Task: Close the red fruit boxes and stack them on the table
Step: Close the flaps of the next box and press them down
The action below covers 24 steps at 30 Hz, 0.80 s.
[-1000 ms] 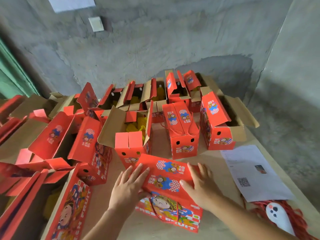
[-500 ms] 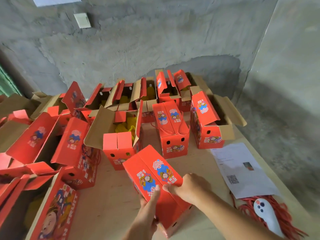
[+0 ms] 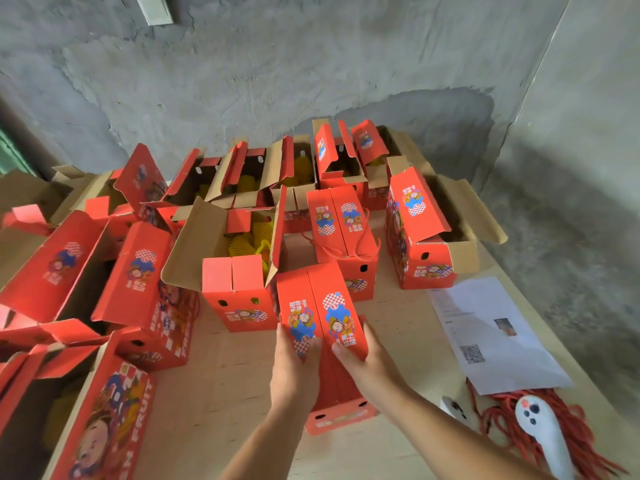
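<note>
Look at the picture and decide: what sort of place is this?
Probably a small fruit-packing workroom: many red fruit boxes, some open, crowd a plywood table against a bare concrete wall, with a printed sheet nearby.

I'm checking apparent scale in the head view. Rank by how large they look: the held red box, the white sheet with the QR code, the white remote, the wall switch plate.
1. White sheet
2. Held red box, nearly as large, partly hidden by both hands
3. White remote; nearness inflates it
4. Wall switch plate, cut off by the frame
</note>
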Tool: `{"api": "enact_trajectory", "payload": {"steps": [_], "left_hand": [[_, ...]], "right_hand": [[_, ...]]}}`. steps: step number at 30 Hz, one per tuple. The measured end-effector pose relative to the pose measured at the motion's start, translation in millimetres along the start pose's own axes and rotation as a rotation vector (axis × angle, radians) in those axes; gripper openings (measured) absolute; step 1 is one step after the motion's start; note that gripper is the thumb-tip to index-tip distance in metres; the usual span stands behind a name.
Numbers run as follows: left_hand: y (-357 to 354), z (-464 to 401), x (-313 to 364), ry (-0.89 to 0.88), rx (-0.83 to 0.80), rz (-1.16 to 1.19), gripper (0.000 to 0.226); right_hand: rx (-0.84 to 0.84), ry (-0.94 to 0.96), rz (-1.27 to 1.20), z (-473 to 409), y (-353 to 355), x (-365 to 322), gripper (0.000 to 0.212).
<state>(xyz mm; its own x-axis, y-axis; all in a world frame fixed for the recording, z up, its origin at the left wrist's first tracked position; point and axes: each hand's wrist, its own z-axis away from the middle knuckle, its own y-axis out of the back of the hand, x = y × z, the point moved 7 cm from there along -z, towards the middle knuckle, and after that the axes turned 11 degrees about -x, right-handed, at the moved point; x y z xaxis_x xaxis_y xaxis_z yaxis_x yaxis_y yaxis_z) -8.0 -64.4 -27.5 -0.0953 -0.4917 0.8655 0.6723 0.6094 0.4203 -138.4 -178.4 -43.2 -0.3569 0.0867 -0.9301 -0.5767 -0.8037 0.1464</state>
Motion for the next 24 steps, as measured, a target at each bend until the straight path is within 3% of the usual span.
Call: {"api": "enact_trajectory", "payload": {"steps": [5, 7, 10, 12, 15, 19, 21, 24], "left_hand": [[3.2, -9.3, -3.7, 0.004, 0.008, -0.153, 0.077], [4.1, -11.9, -1.7, 0.023, 0.023, -0.365, 0.083], [2.1, -32.3, 25.9, -0.09, 0.056, -0.822, 0.076], [-8.9, -52.3, 45.7, -0.194, -0.025, -0.974, 0.068], [-20.3, -70.1, 50.5, -0.232, -0.107, -0.949, 0.066], [-19.7, -70.7, 43.1, -0.241, -0.081, -0.936, 0.068], [-19.5, -72.2, 42.6, -0.233, -0.083, -0.94, 0.068], [-21.2, -71.4, 42.1, -0.234, -0.084, -0.945, 0.069]], "right_hand": [[-0.037, -0.05, -0.095, -4.5, -5.9, 10.1, 0.047], [-0.043, -0.108, -0.112, -9.3, 8.5, 15.7, 0.033], [0.186, -0.171, -0.056, -32.7, 60.6, 9.6, 0.024], [0.298, -0.16, 0.101, -56.1, 95.6, -9.7, 0.033], [0.42, -0.106, 0.354, -96.9, 151.5, -43.2, 0.065], [0.465, -0.39, 0.742, -121.6, 221.1, -49.8, 0.101], [0.475, -0.353, 0.813, -126.4, 238.1, -48.0, 0.09], [0.496, -0.225, 0.732, -128.7, 250.1, -45.3, 0.071]]}}
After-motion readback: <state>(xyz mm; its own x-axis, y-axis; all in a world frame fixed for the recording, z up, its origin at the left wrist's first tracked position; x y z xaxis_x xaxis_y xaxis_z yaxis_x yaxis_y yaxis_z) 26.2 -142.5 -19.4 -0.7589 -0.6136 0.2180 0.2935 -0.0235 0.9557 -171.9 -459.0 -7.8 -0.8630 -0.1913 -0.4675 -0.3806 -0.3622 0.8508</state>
